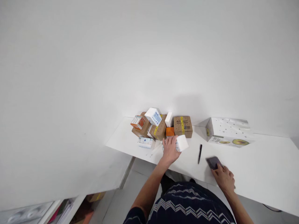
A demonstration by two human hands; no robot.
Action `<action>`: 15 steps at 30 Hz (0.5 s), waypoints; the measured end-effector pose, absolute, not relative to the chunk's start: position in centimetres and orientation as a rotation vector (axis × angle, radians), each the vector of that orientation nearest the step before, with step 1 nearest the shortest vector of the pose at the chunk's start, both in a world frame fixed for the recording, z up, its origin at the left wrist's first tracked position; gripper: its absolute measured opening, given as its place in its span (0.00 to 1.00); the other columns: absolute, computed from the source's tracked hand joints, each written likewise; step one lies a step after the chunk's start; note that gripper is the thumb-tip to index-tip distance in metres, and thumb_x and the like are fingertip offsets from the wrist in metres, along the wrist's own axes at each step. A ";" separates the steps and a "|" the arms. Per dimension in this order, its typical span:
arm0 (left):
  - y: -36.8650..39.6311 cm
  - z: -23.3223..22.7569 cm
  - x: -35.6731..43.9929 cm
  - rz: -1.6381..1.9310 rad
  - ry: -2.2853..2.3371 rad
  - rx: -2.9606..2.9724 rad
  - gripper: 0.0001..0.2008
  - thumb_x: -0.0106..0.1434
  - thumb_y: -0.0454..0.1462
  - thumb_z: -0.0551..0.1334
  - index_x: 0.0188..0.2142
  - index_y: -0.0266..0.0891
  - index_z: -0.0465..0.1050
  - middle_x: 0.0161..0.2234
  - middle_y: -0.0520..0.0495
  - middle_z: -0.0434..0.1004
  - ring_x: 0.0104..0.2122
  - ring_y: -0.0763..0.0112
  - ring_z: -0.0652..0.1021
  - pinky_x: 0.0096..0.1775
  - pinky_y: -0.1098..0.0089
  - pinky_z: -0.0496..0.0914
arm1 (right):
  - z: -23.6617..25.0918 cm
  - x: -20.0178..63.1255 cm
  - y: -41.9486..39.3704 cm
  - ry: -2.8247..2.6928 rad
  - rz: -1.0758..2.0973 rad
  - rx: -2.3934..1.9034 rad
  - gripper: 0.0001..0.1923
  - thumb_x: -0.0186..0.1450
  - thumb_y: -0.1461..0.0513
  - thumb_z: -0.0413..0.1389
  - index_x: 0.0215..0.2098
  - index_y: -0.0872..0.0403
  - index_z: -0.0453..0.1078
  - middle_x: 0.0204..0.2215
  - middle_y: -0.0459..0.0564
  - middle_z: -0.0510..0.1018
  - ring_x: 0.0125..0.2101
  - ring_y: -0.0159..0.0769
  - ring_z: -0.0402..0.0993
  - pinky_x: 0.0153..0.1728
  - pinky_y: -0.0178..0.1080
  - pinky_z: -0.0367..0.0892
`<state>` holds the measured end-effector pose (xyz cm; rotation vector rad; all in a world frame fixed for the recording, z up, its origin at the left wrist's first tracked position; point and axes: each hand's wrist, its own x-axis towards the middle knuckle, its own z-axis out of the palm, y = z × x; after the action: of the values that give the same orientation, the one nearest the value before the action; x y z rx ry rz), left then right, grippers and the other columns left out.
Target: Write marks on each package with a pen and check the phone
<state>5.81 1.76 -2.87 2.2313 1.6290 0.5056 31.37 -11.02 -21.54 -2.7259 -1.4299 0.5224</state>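
One white pack [182,143] is in the left hand [171,151], to the left of the pen [200,154] and a little farther from the body than it. The fingers are closed around the patterned side, and the plain end looks toward the pen. Whether the pack touches the table [266,168] below, I cannot tell.

The right hand [224,179] is to the right of the pen, nearer to the body. It lies over the phone [212,161] with its fingers bent; I cannot tell if it really grips the phone or only rests on it.

Left of the pen, beyond the pack, are the brown box [183,127] and the orange box [170,132]. Far left of the pen lies another pack [145,143]. The avocado box [230,132] is right of the pen and farther back.

I judge the step in hand as handling the pack, with the phone kept under the other hand. Any next move of the pack calls for a firm but gentle grip and some care with the neighbouring boxes.
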 end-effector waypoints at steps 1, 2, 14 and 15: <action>2.4 -2.4 6.3 0.498 1.610 2.289 0.33 0.53 0.37 0.65 0.58 0.45 0.59 0.56 0.42 0.68 0.57 0.53 0.65 0.62 0.47 0.45 | -21.4 31.6 -10.8 -1.391 0.555 -2.725 0.30 0.66 0.48 0.44 0.61 0.52 0.63 0.60 0.62 0.62 0.57 0.61 0.60 0.51 0.55 0.61; 3.0 -2.0 6.9 0.487 1.590 2.349 0.33 0.54 0.36 0.64 0.59 0.45 0.59 0.56 0.42 0.68 0.57 0.53 0.64 0.62 0.46 0.44 | -21.2 31.8 -10.5 -1.349 0.580 -2.722 0.31 0.65 0.47 0.44 0.61 0.52 0.63 0.60 0.62 0.62 0.57 0.61 0.60 0.51 0.55 0.61; 14.7 -1.1 14.5 0.174 1.399 2.704 0.37 0.58 0.31 0.58 0.66 0.44 0.50 0.63 0.39 0.60 0.62 0.47 0.57 0.61 0.36 0.42 | -20.4 32.5 -8.9 -1.341 0.503 -2.432 0.25 0.63 0.53 0.47 0.52 0.58 0.70 0.52 0.65 0.71 0.58 0.54 0.61 0.54 0.53 0.60; 15.1 -1.6 14.7 0.165 1.408 2.694 0.36 0.59 0.31 0.58 0.66 0.44 0.50 0.64 0.39 0.57 0.64 0.45 0.55 0.60 0.35 0.43 | -20.2 32.9 -8.8 -1.338 0.491 -2.411 0.25 0.63 0.53 0.47 0.51 0.57 0.71 0.50 0.64 0.72 0.58 0.53 0.62 0.54 0.52 0.60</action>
<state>14.69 15.14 -1.65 2.6940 1.4080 0.1654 32.87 -8.84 -20.18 -2.4107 -1.3377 0.4912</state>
